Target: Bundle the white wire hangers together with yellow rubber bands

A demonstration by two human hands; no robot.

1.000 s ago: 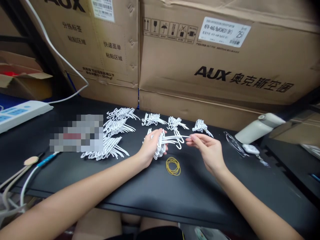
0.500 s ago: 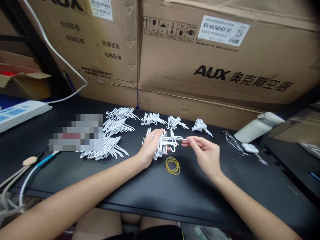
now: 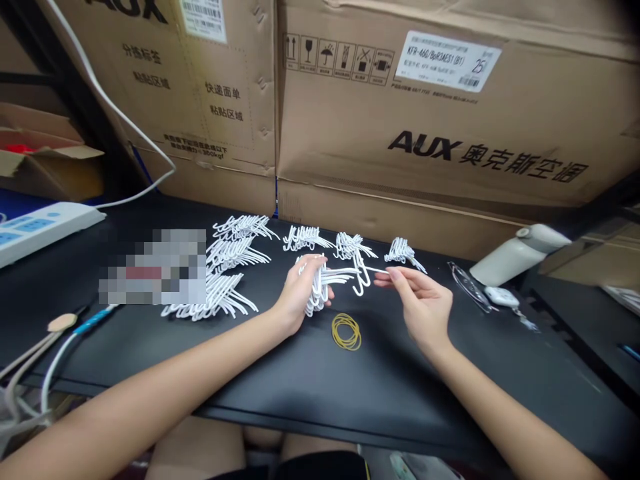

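Note:
My left hand [image 3: 300, 290] is closed around a bundle of white hooks [image 3: 320, 293], their straight ends pointing right. Between the thumb and fingers of my right hand [image 3: 423, 297] is the end of a single white hook [image 3: 362, 281], its curved part just right of the bundle. Below the bundle, a loose coil of yellow rubber bands [image 3: 346, 332] lies on the black table [image 3: 320, 380]. Behind my hands are small groups of similar hooks [image 3: 304, 237], one of them at the right [image 3: 401, 251]. Larger piles of hooks [image 3: 220, 297] lie to the left.
Large cardboard boxes [image 3: 340, 153] stand along the back. At the right lie a pale bottle [image 3: 515, 257], glasses [image 3: 467, 287] and a small white case [image 3: 501, 297]. A power strip [image 3: 45, 230] and a cable [image 3: 55, 360] are at the left.
My right hand has moved a little to the right, drawing one hook away from the bundle. My left hand stays closed on the bundle in nearly the same place.

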